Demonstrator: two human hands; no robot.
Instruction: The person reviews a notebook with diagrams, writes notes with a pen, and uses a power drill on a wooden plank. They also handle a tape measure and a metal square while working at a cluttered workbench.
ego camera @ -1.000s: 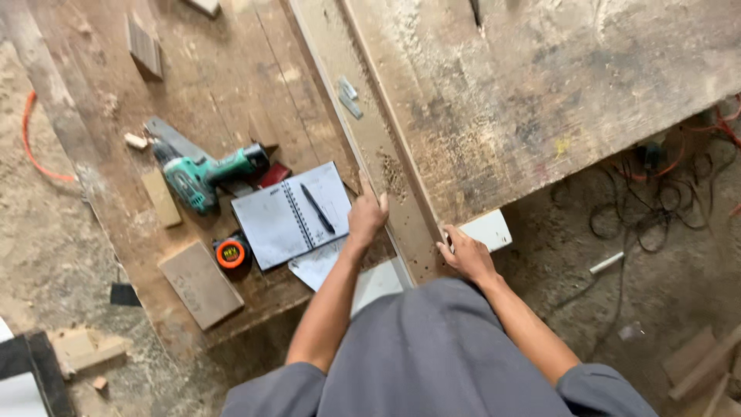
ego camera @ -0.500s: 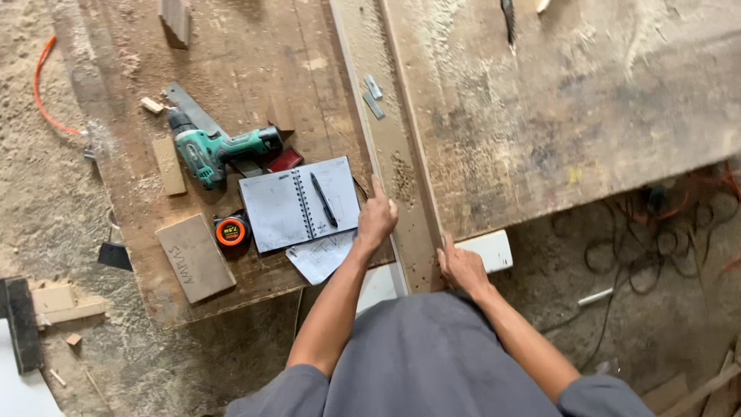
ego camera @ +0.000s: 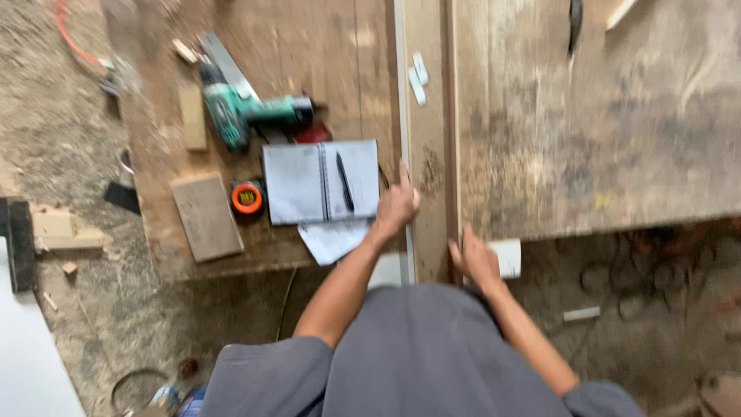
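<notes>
Item: long narrow wooden board (ego camera: 429, 139), lying lengthwise on the tabotop's middle seam, its near end overhanging the edge toward the person.

Left hand (ego camera: 397, 207): laid flat on the board's left edge near the close end, fingers extended, pressing rather than gripping. Right hand (ego camera: 475, 261): at the board's right edge by the very end, fingers curled against it; blur hides whether they close around it.

Progress, as judged: board is placed and steadied by both hands; no tool is on it and no cut or mark can be made out, so the work on it looks hardly begun.

Adjacent, left of the board: open spiral notebook (ego camera: 321, 181) with a black pen (ego camera: 344, 181) across it, loose paper (ego camera: 333, 239) beneath. Further left: orange tape measure (ego camera: 247, 198), green cordless drill (ego camera: 247, 116), flat wooden block (ego camera: 206, 216).

Support: worn wooden tabletop (ego camera: 602, 131). Below: dusty floor (ego camera: 54, 154) with offcuts and cables.
</notes>
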